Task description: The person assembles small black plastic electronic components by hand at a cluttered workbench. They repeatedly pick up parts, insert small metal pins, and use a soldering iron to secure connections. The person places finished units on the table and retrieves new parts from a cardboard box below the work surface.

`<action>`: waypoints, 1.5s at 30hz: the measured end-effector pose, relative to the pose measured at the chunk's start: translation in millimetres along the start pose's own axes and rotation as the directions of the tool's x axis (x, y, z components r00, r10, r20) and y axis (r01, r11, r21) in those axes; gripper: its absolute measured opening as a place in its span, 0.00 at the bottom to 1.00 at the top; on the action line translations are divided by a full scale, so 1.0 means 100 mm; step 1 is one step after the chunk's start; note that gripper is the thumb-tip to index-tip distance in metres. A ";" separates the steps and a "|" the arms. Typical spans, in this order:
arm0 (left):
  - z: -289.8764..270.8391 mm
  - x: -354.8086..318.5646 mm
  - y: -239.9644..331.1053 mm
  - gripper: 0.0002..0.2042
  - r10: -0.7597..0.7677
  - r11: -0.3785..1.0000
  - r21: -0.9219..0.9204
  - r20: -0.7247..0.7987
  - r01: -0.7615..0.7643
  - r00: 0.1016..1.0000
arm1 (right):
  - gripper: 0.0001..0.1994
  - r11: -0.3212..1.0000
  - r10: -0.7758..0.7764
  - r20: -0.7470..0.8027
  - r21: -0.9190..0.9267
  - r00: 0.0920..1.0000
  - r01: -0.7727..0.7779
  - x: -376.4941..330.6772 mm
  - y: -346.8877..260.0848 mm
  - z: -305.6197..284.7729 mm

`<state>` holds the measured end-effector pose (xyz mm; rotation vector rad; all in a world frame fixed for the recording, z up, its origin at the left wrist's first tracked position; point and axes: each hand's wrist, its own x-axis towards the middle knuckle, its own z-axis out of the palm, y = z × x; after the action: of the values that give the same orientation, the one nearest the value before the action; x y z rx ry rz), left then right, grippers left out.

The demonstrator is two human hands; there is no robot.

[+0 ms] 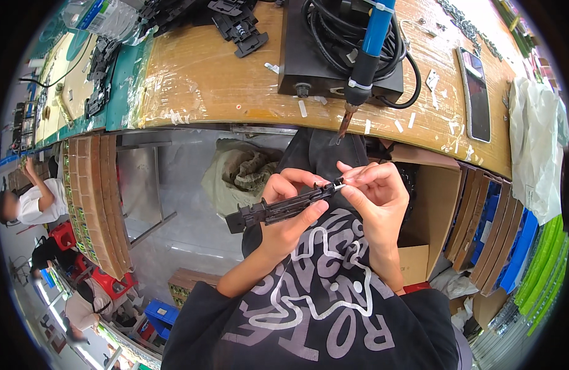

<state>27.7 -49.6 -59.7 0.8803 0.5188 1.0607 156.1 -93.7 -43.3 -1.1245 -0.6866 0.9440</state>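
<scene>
Head view | left hand point(289, 213) grip closed around black plastic part point(278, 209) | right hand point(377, 197) fingertips pinching its end

blue-handled soldering iron point(366, 58), black box point(309, 68), phone point(474, 94), cardboard box point(429, 209)

I see a wooden table point(210, 80) wrapped in clear film curving across the top of my view. A black box point(309, 68) sits on it near the middle, with a coil of black cable point(340, 31) on top and a blue-handled soldering iron point(368, 52) lying across it, tip poking past the table's near edge. To the right lies a dark smartphone point(475, 92), with small white scraps point(401, 123) scattered between. Black plastic parts point(241, 28) pile at the far left edge, beside a green mat point(127, 86) bearing more black pieces.
</scene>
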 end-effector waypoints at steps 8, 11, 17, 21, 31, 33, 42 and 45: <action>0.02 0.02 0.01 0.15 -0.020 0.998 0.059 0.034 0.018 0.999 | 0.13 0.997 0.078 0.058 0.006 0.995 -0.079 0.07 -0.10 -0.09; 0.04 0.00 0.01 0.15 -0.017 0.997 0.081 0.031 0.015 0.999 | 0.14 0.994 0.105 0.069 0.000 0.992 -0.105 0.08 -0.12 -0.12; 0.07 -0.01 0.00 0.15 -0.010 0.996 0.090 0.026 0.007 1.000 | 0.15 0.990 0.137 0.100 0.019 0.985 -0.140 0.09 -0.15 -0.17; 0.10 -0.01 0.02 0.15 -0.004 0.994 0.113 0.033 0.000 0.999 | 0.16 0.994 0.104 0.083 0.022 0.991 -0.106 0.07 -0.13 -0.16; 0.05 0.01 0.01 0.15 0.086 0.994 0.061 0.137 -0.095 0.987 | 0.16 0.990 0.102 0.081 0.085 0.992 -0.109 0.04 -0.12 -0.14; 0.05 0.01 0.02 0.15 0.093 0.993 0.056 0.153 -0.102 0.984 | 0.16 0.988 0.104 0.079 0.105 0.991 -0.112 0.03 -0.12 -0.14; 0.05 0.02 -0.01 0.15 0.098 0.995 0.012 0.147 -0.101 0.984 | 0.17 0.988 0.119 0.072 0.094 0.990 -0.126 0.02 -0.14 -0.16; 0.05 0.01 -0.02 0.15 0.095 0.995 0.004 0.143 -0.097 0.985 | 0.18 0.980 0.137 0.080 0.137 0.987 -0.147 0.02 -0.14 -0.16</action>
<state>32.6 -50.9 -58.2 0.9913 0.3653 1.0736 174.9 -100.9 -34.5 -1.0278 -0.5906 1.1413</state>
